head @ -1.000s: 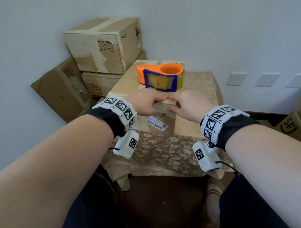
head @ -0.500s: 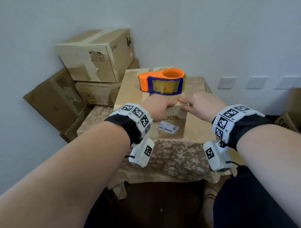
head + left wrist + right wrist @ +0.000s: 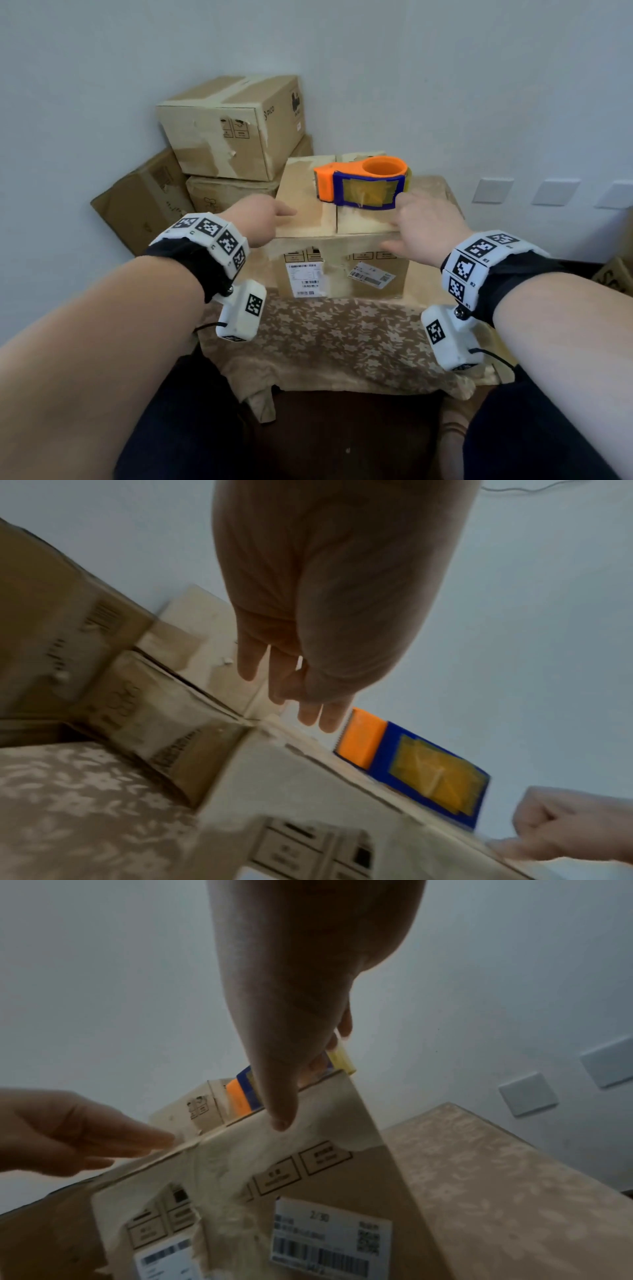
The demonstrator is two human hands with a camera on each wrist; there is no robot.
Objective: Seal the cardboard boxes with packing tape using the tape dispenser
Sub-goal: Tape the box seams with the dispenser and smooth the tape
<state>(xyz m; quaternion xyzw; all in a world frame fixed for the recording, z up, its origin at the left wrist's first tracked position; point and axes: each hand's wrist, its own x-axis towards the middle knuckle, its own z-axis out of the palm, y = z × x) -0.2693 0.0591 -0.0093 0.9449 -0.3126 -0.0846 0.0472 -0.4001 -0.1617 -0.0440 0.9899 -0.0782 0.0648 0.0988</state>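
A closed cardboard box (image 3: 305,205) stands on a cloth-covered table, its top flaps meeting at a centre seam and shipping labels on its front face. The orange and blue tape dispenser (image 3: 363,183) lies on the box top near the back. My left hand (image 3: 274,214) rests flat on the top's left part, fingers straight (image 3: 322,718) and holding nothing. My right hand (image 3: 407,219) is at the box's front right edge, thumb (image 3: 281,1118) on the front face and fingers loosely bent beside the dispenser's right end. Whether they touch it I cannot tell.
Three more cardboard boxes are piled against the wall at the back left: a top one (image 3: 233,126), one under it (image 3: 222,197) and a tilted one (image 3: 144,202). The floral cloth (image 3: 325,335) drapes over the table's front. Another box (image 3: 616,277) shows at the right edge.
Both hands were together pinching at the middle of the box's front top edge. They have parted: the left slid to the left of the top, the right moved right towards the dispenser.
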